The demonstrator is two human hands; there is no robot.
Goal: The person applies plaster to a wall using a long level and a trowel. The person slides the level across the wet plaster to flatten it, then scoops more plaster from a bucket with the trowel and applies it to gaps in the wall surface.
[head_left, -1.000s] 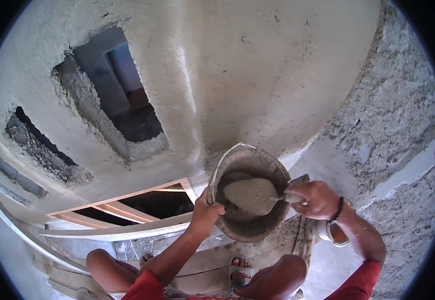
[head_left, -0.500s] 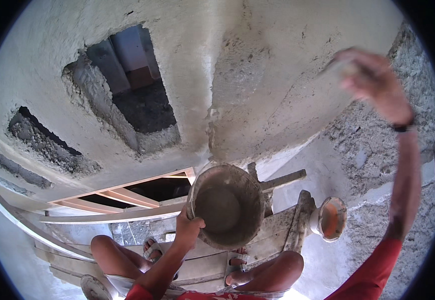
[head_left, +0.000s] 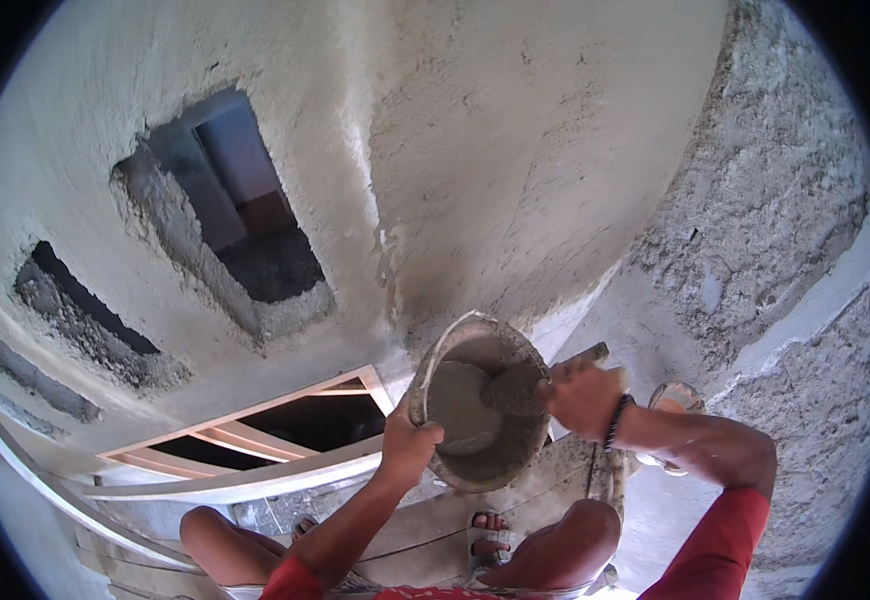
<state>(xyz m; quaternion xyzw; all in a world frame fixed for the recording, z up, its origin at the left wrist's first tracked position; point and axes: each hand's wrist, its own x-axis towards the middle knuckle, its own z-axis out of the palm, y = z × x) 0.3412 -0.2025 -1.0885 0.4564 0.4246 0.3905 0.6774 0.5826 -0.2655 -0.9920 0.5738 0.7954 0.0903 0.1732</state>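
Observation:
A round, cement-stained bucket (head_left: 503,462) tilts over the planks between my knees, with wet grey mortar (head_left: 458,405) in its bottom. My left hand (head_left: 410,450) is closed round its near left rim, thumb on the inside. At the right rim my right hand (head_left: 585,398) grips a trowel whose handle is mostly covered by my fingers. The mortar-coated trowel blade (head_left: 516,391) dips inside the bucket, against the mortar. Beyond the bucket rises a wall with a stretch of damp plaster (head_left: 495,210).
Rough openings (head_left: 270,270) are broken through the wall at left, above a wooden frame (head_left: 245,440). Wooden planks (head_left: 415,545) lie under my sandalled feet. A small pale container (head_left: 677,398) sits partly behind my right forearm. Coarse unplastered wall (head_left: 765,190) is at right.
My right hand has come down from the wall at upper right to the bucket, bringing the trowel blade inside. The bucket has shifted slightly right and tilted; my left hand keeps its grip.

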